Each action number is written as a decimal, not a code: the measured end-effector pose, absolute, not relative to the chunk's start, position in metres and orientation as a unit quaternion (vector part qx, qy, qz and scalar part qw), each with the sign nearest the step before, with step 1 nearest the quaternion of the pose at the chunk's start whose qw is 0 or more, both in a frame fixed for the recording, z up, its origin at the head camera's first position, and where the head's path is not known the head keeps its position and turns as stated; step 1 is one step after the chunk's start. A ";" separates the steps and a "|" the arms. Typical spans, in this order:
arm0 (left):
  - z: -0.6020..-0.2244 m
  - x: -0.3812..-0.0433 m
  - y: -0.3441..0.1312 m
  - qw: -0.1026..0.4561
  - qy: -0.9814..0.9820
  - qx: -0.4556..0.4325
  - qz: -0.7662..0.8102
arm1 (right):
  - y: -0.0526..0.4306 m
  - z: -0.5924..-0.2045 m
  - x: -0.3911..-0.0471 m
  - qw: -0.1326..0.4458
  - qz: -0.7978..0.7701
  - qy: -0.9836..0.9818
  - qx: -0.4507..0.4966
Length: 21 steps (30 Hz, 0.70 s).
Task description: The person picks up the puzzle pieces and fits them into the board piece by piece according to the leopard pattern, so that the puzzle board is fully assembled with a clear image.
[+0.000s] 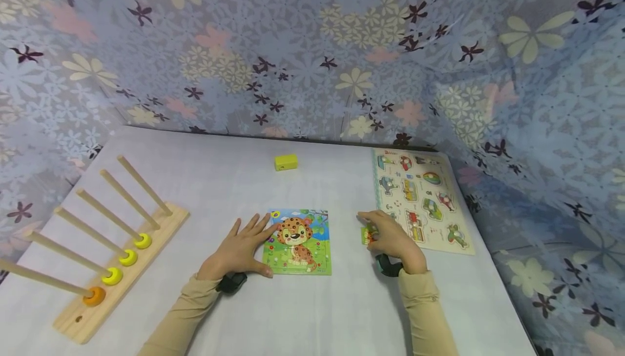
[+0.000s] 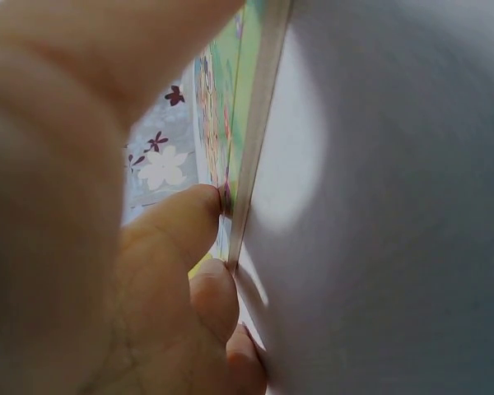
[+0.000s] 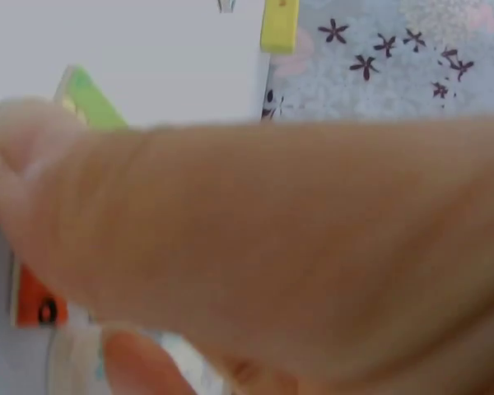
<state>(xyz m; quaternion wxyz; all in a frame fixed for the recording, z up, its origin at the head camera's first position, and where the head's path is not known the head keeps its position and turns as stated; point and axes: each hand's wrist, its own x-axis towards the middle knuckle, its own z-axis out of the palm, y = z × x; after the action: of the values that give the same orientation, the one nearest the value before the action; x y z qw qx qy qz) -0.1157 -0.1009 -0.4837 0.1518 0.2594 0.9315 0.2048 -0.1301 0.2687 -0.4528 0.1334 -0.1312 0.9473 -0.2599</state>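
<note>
A square leopard jigsaw puzzle (image 1: 297, 247) lies on the table in front of the person. My left hand (image 1: 241, 250) is spread at its left side, the index fingertip on the picture and the thumb by the lower left corner. Seen in the left wrist view, fingertips touch the puzzle's edge (image 2: 262, 107). To the right, my right hand (image 1: 390, 238) curls its thumb and fingers round small puzzle pieces (image 1: 367, 234). One green piece (image 3: 97, 100) and an orange piece with a black spot (image 3: 38, 298) show past the thumb; the rest are hidden.
A wooden peg stand (image 1: 136, 261) with yellow and orange rings is on the left. At the back lies a yellow block (image 1: 286, 162). A board of vehicle pictures (image 1: 441, 226) lies right beyond the right hand. A flowered cloth (image 1: 293, 46) hangs behind the table.
</note>
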 end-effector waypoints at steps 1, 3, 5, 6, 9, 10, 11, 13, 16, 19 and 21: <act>-0.483 -0.116 -0.101 0.153 0.931 0.259 0.206 | 0.268 -0.453 -0.131 0.134 -0.260 0.948 -0.130; -0.483 -0.116 -0.101 0.154 0.931 0.258 0.207 | 0.267 -0.454 -0.131 0.135 -0.261 0.948 -0.126; -0.482 -0.116 -0.101 0.153 0.931 0.259 0.208 | 0.267 -0.454 -0.132 0.136 -0.267 0.947 -0.118; -0.482 -0.116 -0.101 0.152 0.931 0.259 0.208 | 0.267 -0.454 -0.133 0.136 -0.273 0.946 -0.112; -0.482 -0.115 -0.101 0.152 0.931 0.258 0.210 | 0.264 -0.455 -0.134 0.136 -0.292 0.943 -0.084; -0.482 -0.115 -0.102 0.151 0.931 0.258 0.210 | 0.263 -0.455 -0.135 0.138 -0.300 0.941 -0.073; -0.483 -0.115 -0.102 0.149 0.931 0.259 0.209 | 0.262 -0.455 -0.135 0.137 -0.304 0.941 -0.064; -0.483 -0.115 -0.102 0.150 0.931 0.259 0.209 | 0.258 -0.456 -0.136 0.132 -0.307 0.942 -0.042; -0.483 -0.115 -0.102 0.146 0.932 0.261 0.207 | 0.248 -0.463 -0.137 0.130 -0.328 0.936 -0.018; -0.483 -0.115 -0.102 0.149 0.932 0.259 0.205 | 0.233 -0.475 -0.139 0.154 -0.396 0.905 -0.025; -0.483 -0.115 -0.101 0.149 0.931 0.261 0.206 | 0.222 -0.484 -0.141 0.173 -0.454 0.873 -0.046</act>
<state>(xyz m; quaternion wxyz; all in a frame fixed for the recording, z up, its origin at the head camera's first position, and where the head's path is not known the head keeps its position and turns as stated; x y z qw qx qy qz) -0.1154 -0.1015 -0.4827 0.1492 0.2611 0.9312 0.2058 -0.1410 0.2223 -0.4839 0.1731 -0.0457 0.8728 -0.4540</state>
